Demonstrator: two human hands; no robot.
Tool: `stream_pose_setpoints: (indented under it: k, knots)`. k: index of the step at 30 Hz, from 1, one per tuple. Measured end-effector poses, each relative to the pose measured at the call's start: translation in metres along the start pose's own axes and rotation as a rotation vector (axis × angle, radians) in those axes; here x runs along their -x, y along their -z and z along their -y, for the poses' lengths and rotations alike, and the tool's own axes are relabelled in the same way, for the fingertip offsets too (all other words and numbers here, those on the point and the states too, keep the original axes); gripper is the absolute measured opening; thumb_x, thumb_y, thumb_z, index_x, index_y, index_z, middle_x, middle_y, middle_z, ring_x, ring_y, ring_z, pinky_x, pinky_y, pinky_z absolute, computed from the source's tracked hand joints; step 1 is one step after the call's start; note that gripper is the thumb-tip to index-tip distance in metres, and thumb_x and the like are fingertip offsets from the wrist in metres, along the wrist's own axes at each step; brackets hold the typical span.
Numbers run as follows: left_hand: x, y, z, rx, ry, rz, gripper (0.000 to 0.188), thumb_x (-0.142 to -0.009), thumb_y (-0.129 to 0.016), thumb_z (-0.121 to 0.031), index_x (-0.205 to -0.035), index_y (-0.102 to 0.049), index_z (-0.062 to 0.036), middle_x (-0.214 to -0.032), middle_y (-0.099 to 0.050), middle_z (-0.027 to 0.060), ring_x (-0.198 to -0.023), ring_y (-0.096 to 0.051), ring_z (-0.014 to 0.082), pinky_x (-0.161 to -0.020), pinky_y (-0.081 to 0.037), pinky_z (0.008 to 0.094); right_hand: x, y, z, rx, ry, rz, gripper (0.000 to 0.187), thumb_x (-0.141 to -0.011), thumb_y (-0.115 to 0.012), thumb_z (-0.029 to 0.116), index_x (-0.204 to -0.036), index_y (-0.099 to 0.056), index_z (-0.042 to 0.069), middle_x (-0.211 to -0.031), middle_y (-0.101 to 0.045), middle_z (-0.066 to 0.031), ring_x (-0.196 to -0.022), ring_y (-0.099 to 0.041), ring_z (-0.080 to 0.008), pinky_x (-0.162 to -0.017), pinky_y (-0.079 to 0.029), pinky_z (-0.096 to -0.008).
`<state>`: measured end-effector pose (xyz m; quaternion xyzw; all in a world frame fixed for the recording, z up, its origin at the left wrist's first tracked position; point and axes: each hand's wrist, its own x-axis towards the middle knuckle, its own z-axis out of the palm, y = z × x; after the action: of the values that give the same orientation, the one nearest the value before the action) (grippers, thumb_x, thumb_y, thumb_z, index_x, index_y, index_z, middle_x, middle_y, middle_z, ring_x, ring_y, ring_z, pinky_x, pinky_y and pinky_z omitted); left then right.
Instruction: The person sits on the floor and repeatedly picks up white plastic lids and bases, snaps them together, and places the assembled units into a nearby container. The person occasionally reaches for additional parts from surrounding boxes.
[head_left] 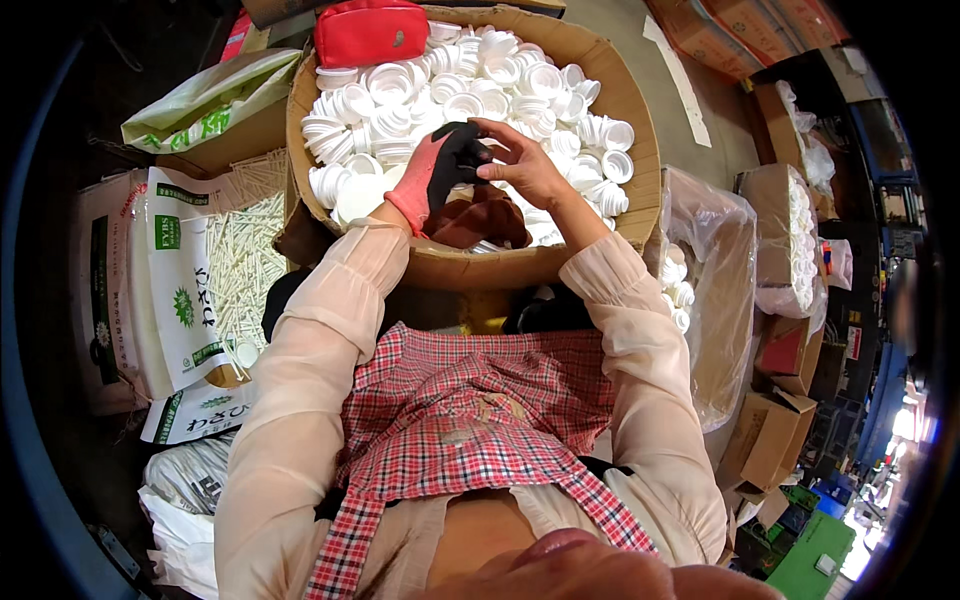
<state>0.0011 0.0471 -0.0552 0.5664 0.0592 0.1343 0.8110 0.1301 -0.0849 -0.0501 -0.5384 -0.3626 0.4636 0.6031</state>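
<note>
Over a large cardboard box (637, 110) full of white plastic lids (470, 75), my two hands come together. My left hand (440, 172) wears a pink glove with a black coating, its fingers bent inward. Whether something small lies inside that curl is hidden. My right hand (530, 175) is bare; its fingers are curved and apart, their tips at the gloved fingers, and no object shows between them. Beneath both hands a crumpled brown cloth (480, 222) lies on the lids, against the box's near side.
A red pouch (372, 32) lies at the box's far left corner. On the left, a printed white sack (180, 275) stands beside many thin off-white sticks (240, 265). To the right is a plastic-lined carton (715, 300) with more lids; further cartons (775, 440) stand beyond.
</note>
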Motion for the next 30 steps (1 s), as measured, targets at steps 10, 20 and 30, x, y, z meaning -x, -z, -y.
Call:
stream_pose_setpoints:
  k: [10,20,30]
  knots:
    - [-0.008,-0.002,-0.013,0.575,0.006,-0.132,0.026,-0.097,-0.047,-0.027,-0.092,-0.054,-0.0023,-0.064,-0.047,0.0020,-0.058,-0.046,0.0118,-0.052,-0.035,0.0222,0.022,-0.015,0.000,-0.293,-0.133,-0.208,0.049,-0.079,-0.063,-0.008,-0.125,-0.052,0.004,-0.115,-0.056,-0.0107,-0.089,-0.060,-0.0169,-0.081,-0.053,-0.0308]
    - [0.007,0.007,-0.038,1.155,0.180,0.143,0.084,-0.083,-0.045,-0.069,-0.138,-0.032,-0.0075,-0.140,-0.035,0.0261,-0.128,-0.029,0.0556,-0.102,-0.024,0.0703,-0.006,0.074,0.018,1.080,0.038,-0.458,0.044,-0.083,-0.069,0.020,-0.121,-0.057,0.002,-0.119,-0.061,-0.0169,-0.110,-0.058,-0.0273,-0.093,-0.045,-0.0346]
    - [0.008,0.012,-0.058,0.940,0.120,0.154,0.067,-0.095,-0.032,-0.053,-0.143,-0.028,-0.0055,-0.141,-0.033,0.0306,-0.129,-0.034,0.0483,-0.093,-0.043,0.0582,0.009,0.121,-0.088,1.784,-0.499,-0.244,0.043,-0.082,-0.056,0.017,-0.124,-0.051,0.024,-0.123,-0.053,-0.0118,-0.122,-0.044,-0.0332,-0.090,-0.035,-0.0640]
